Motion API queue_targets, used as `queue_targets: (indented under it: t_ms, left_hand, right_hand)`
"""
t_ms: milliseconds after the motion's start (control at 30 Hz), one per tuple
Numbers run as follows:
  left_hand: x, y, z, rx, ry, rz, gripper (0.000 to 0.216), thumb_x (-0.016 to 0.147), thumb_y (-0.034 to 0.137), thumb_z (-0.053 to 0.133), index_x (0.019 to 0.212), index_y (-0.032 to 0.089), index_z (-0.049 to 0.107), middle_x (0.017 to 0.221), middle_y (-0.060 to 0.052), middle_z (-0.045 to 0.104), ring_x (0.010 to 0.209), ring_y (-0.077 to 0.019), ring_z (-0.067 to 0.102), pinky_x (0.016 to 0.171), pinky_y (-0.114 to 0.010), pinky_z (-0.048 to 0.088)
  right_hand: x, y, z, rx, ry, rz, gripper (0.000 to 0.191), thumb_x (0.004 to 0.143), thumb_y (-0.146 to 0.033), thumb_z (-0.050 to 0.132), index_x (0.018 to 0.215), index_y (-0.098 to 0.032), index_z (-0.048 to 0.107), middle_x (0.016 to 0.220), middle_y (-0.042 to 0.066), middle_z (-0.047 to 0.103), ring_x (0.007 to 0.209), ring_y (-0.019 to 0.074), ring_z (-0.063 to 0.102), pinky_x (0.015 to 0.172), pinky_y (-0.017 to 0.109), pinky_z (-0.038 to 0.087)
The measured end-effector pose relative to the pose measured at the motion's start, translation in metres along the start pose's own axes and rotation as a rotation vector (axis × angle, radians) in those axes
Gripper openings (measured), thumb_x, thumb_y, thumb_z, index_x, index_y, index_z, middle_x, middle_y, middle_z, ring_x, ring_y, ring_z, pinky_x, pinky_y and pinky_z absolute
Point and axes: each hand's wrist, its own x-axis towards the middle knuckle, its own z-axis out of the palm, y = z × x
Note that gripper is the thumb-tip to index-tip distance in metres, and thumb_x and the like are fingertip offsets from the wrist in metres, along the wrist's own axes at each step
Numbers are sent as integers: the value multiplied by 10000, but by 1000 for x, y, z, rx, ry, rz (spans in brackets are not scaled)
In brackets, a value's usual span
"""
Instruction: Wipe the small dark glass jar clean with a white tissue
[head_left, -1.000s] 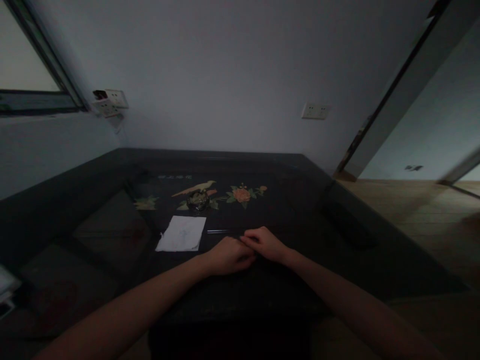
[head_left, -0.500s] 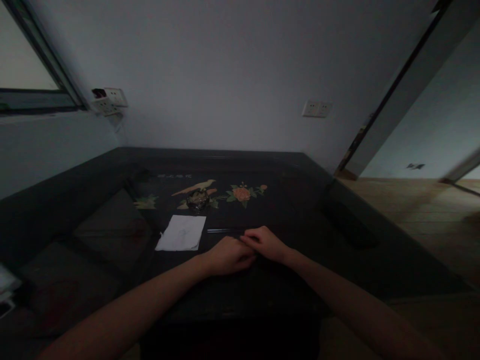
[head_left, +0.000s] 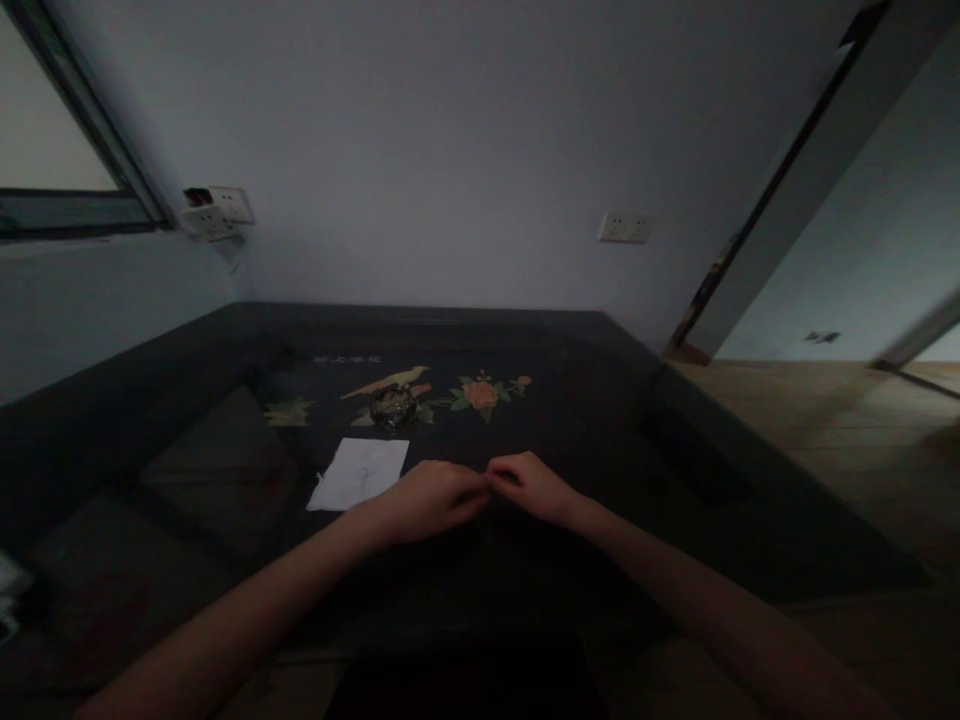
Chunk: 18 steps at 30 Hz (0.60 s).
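Both my hands rest near the middle of a dark lacquered table (head_left: 600, 400) painted with a bird and flowers. My left hand (head_left: 431, 497) is curled, fingertips meeting those of my right hand (head_left: 531, 485), which is also curled. Whatever sits between the fingertips is hidden in the dim light. Just left of my left hand lies a white sheet of paper (head_left: 358, 472). Beyond the paper stands a small dark glass dish (head_left: 392, 404).
The table stands in a room corner below a window (head_left: 45, 150). Wall sockets (head_left: 624, 228) are on the back wall and more sockets (head_left: 217, 208) sit by the window. Wooden floor (head_left: 862, 420) and a doorway lie to the right.
My left hand has slid slightly up and left, covering the thin dark stick that showed beside it earlier. The view has shifted a little.
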Motion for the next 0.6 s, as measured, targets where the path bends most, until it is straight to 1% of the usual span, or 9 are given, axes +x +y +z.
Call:
queue_targets:
  t_ms: [100,133,233,333,367,433,500,567,600]
  left_hand:
    - [-6,-20,-13,21,49,-83,223,896,271,434,845,195,637,796,-26,675,686,-144,601,609,-230,386]
    - [-9,-30,-16,32,96,-127,239,898,290,426,837,195,636,775,-25,669,672,-144,594,601,-232,383]
    - [-19,-66,-23,-1,302,-297,275,893,332,410,841,188,638,763,-28,665,682,-150,592,617,-235,406]
    - [-30,-105,-24,-37,485,-422,287,875,377,414,849,197,637,748,-24,661,689,-165,597,657,-258,446]
    - [-33,-117,-24,-40,526,-457,276,862,385,430,861,200,635,772,-29,665,707,-174,603,671,-269,457]
    - [-37,-135,-23,-30,654,-520,253,842,367,447,910,200,624,877,-50,666,794,-194,614,720,-291,474]
    - [-40,-147,-21,10,713,-514,263,822,335,462,980,185,608,991,-78,641,923,-217,601,819,-329,473]
    - [-40,-154,-17,21,732,-528,316,808,322,473,1056,159,582,1077,-107,610,1012,-235,573,907,-369,447]
    - [-39,-157,-15,19,731,-542,350,802,324,482,1091,147,566,1114,-122,598,1056,-246,557,943,-388,428]
  right_hand:
    - [5,-3,-2,-32,16,-1,252,893,-282,496,728,-149,630,642,-13,569,606,109,490,578,223,319]
    - [9,-4,-2,-41,24,-12,248,893,-279,497,735,-149,637,654,-8,581,615,111,499,587,223,326]
    - [24,-5,1,-17,60,-47,198,878,-241,514,763,-152,649,688,-1,607,640,116,521,599,225,341]
    - [47,-4,5,41,107,-64,130,851,-193,543,790,-150,650,721,1,622,665,117,542,615,225,366]
    - [56,-3,7,44,114,-63,115,850,-200,553,811,-152,649,733,1,624,677,118,550,623,224,375]
    - [75,-1,12,41,140,-50,92,845,-184,557,834,-152,643,750,3,620,703,121,554,637,226,389]
    - [94,2,18,32,170,-30,80,829,-163,575,885,-154,633,785,7,618,720,123,554,668,238,408]
    - [113,3,25,18,203,-4,192,805,-163,610,996,-151,606,822,19,617,725,135,555,681,260,424]
    - [121,4,28,11,222,5,264,794,-179,631,1052,-145,584,872,37,620,754,146,561,701,275,433]
